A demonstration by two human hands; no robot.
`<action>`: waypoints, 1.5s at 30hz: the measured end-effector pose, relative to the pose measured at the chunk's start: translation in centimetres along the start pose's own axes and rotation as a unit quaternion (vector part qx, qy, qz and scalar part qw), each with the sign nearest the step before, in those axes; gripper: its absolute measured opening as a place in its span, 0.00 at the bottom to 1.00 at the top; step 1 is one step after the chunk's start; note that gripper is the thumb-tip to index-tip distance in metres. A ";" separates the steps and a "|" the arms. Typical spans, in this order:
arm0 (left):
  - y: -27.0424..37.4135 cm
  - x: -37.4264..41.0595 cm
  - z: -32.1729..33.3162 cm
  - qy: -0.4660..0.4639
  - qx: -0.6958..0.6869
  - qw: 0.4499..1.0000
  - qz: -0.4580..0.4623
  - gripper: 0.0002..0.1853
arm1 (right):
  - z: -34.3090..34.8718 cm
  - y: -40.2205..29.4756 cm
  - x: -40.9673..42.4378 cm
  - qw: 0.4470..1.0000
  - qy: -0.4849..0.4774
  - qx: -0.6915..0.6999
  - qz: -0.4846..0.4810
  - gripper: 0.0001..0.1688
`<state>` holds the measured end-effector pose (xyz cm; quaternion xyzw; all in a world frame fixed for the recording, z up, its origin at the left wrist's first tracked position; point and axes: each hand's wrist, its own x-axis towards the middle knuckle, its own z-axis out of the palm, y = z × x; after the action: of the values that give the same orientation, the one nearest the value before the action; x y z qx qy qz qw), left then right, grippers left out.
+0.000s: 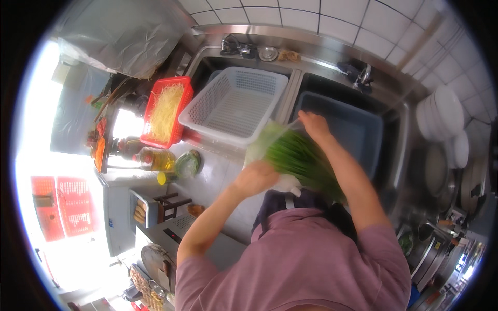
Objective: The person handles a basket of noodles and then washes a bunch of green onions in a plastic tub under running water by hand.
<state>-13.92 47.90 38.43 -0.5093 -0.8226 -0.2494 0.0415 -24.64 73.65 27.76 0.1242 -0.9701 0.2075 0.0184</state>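
A bunch of long green leafy stalks [292,153], possibly chives, lies in a clear plastic bag [260,140] in front of my body. My right hand [316,126] pinches the bag's upper edge beside the right sink basin. On the bag's left side, my left hand [256,179] is closed around bunched plastic; its fingertips are blurred. A white perforated plastic basket [229,107] rests over the left sink, just beyond the bag, with nothing in it. Under my right forearm, a grey-blue plastic tub [346,128] sits in the right basin.
A red basket [184,95] of pale shredded vegetable [165,112] stands left of the white basket. Faucets [235,46] line the sink's back edge. Stacked white bowls [443,112] are at the right. An oil bottle [157,159] stands at the left.
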 end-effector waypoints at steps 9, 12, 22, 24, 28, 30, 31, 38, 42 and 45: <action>0.7 -16.5 1.6 -0.007 0.004 0.928 -0.374 0.10 | 3.5 6.4 -0.4 0.950 -0.007 0.213 0.228 0.13; -0.2 -17.0 3.8 0.007 -0.011 0.903 -0.429 0.09 | 5.4 7.0 -2.1 0.881 -0.049 0.367 0.294 0.18; 0.3 -8.8 4.0 0.043 0.174 0.882 -0.436 0.27 | 4.5 3.2 -7.8 0.819 -0.148 0.476 0.284 0.51; 1.6 -6.6 4.7 0.077 0.040 0.887 -0.453 0.30 | 2.3 1.9 -7.4 0.807 -0.189 0.424 0.365 0.55; 0.8 -3.0 11.6 0.070 -0.492 0.596 -0.630 0.31 | 4.8 6.1 -7.6 0.757 -0.311 0.459 0.344 0.59; 0.6 -1.5 12.0 0.115 -0.610 0.502 -0.602 0.31 | 5.5 6.0 -9.1 0.800 -0.266 0.400 0.361 0.59; 0.1 -1.6 12.1 0.119 -0.628 0.484 -0.597 0.30 | 5.5 5.0 -9.4 0.817 -0.246 0.370 0.367 0.59; -1.9 -2.2 16.7 0.145 -0.758 0.366 -0.520 0.25 | 0.4 1.0 -10.8 0.890 -0.210 0.395 0.087 0.75; -0.5 -0.8 14.4 0.171 -0.804 0.292 -0.489 0.24 | -0.3 -2.2 -12.8 0.948 -0.221 0.222 0.061 0.83; 0.6 -0.5 12.5 0.135 -0.792 0.370 -0.465 0.26 | 0.1 -2.6 -13.2 0.953 -0.211 0.191 0.103 0.82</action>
<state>-10.87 53.31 27.56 0.1951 -0.3384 -0.8324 -0.3932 -11.17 74.37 27.58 0.0660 -0.9019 0.3583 -0.2321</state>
